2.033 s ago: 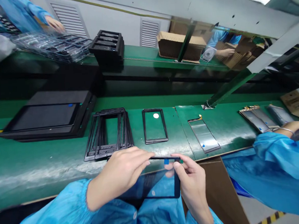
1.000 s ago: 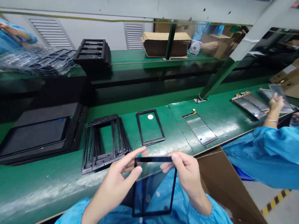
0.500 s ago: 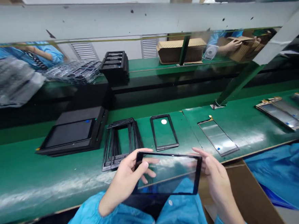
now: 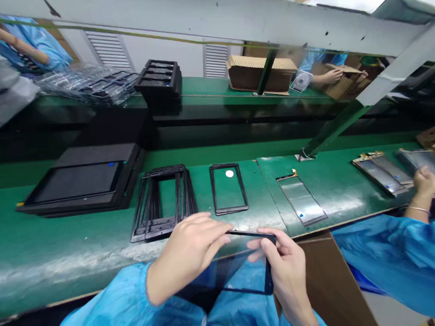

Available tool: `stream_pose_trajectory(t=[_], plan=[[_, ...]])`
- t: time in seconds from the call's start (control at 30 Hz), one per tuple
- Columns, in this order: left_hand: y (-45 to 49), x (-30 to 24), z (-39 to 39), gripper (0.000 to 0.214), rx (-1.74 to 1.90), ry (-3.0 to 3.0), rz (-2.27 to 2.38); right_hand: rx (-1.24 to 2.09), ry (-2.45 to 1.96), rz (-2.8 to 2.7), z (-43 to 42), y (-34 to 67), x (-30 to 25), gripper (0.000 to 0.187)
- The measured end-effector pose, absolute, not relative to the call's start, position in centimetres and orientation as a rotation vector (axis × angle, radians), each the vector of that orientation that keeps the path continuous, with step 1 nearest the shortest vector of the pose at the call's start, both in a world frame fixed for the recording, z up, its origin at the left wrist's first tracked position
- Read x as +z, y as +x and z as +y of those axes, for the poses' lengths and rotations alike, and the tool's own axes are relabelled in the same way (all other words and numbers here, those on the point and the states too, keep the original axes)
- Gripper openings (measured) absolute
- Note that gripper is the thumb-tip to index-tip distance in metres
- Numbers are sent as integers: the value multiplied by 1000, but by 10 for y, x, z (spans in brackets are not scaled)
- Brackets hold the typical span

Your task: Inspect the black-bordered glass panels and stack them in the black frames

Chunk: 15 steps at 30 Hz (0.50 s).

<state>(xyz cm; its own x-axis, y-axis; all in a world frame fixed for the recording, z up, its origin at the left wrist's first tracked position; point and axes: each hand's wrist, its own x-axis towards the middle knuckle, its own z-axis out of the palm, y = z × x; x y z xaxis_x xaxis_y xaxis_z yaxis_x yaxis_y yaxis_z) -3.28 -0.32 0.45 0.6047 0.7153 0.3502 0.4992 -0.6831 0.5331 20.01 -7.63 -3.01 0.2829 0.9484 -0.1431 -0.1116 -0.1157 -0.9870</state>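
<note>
A black-edged glass panel (image 4: 244, 275) is held over my lap, just short of the green bench's front edge (image 4: 79, 262). My left hand (image 4: 188, 252) is closed, pinching the panel's top-left corner. My right hand (image 4: 284, 262) is closed round its top-right corner. Just beyond my hands lie a fanned stack of black frames (image 4: 164, 201), a single black frame (image 4: 228, 188) with a white dot inside it, and a clear film sheet (image 4: 302, 199).
Stacked black trays (image 4: 85, 182) sit at the left. A co-worker in a blue sleeve (image 4: 403, 264) at the right handles screen parts (image 4: 384, 175). A cardboard box (image 4: 330, 284) stands by my right knee. Beyond are a raised shelf with black trays (image 4: 159, 80) and cardboard stacks (image 4: 256, 73).
The panel has turned from broadside, held by its two ends, to endwise, with both hands now pinching its top corners. The co-worker's hand has come back to the screen parts.
</note>
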Motion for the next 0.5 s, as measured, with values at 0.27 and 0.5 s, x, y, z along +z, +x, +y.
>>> stream_pose_trajectory(t=[0.27,0.5], plan=[[-25,12,-11,32,683,2255,937,1311,-1293,-991,-72,185,-27,29],[-105,24,55,68,1303,1366,1306,1338,-1122,-911,-62,168,-47,52]])
